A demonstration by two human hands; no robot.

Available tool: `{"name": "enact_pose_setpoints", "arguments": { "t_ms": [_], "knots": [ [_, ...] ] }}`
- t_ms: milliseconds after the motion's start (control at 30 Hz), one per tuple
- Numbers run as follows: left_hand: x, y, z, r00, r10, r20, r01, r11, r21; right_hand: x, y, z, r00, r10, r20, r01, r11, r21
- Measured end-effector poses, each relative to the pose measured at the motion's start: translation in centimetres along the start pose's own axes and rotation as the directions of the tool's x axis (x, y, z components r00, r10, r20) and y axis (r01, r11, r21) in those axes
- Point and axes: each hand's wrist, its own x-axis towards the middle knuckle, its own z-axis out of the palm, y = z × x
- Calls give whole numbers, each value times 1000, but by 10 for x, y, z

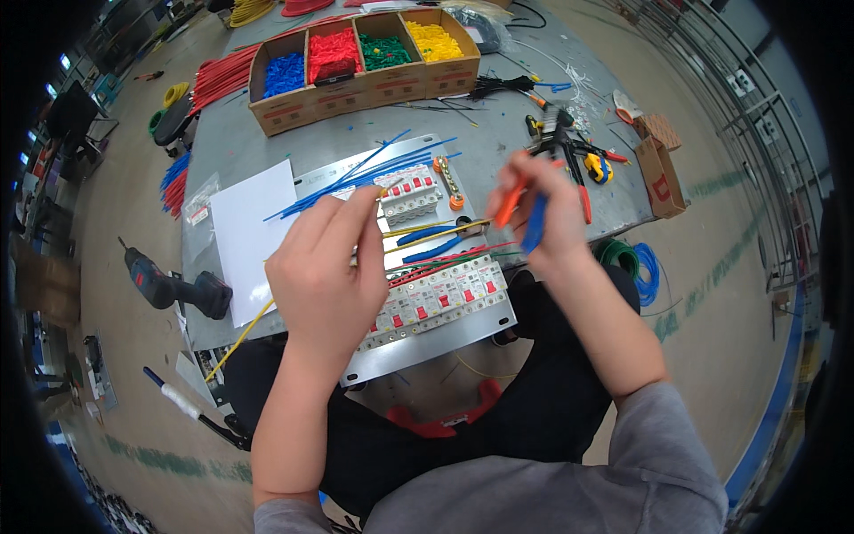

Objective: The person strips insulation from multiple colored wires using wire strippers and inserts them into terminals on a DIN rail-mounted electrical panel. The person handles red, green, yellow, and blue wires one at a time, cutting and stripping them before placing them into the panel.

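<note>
Flanking brown carton [660, 175], four-compartment cardboard tray [365, 87].

Head-worn fisheye, looking steeply down, close over the workbench [258, 133].

The left hand [325, 280] covers the left end of the lower row of circuit breakers [440, 298] and the middle of the yellow wire [240, 334], so the grip on that wire cannot be made out at the centre of the frame. The right hand [538, 218] hides the jaws of the orange and blue handled tool [523, 214], whose kind stays unclear. At the upper edge, a red object [302, 7] and yellow coil [249, 11] are cut off, and the tools [569, 142] at upper right blur together.
</note>
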Motion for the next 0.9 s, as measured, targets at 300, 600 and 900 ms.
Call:
{"name": "enact_pose_setpoints", "arguments": {
  "t_ms": [300, 600, 900],
  "knots": [
    [-11, -15, 31, 975, -42, 216, 39, 999, 16, 18, -37, -36, 999, -29, 20, 25, 988, 152],
    [-27, -48, 109, 826, -75, 559, 34, 996, 83, 15, -46, -37, 991, 77, 106, -95, 981, 171],
    [-48, -54, 137, 842, 109, 529, -228, 960, 165, 6, -64, -54, 996, 3, 89, -14, 992, 124]
  ]
}}
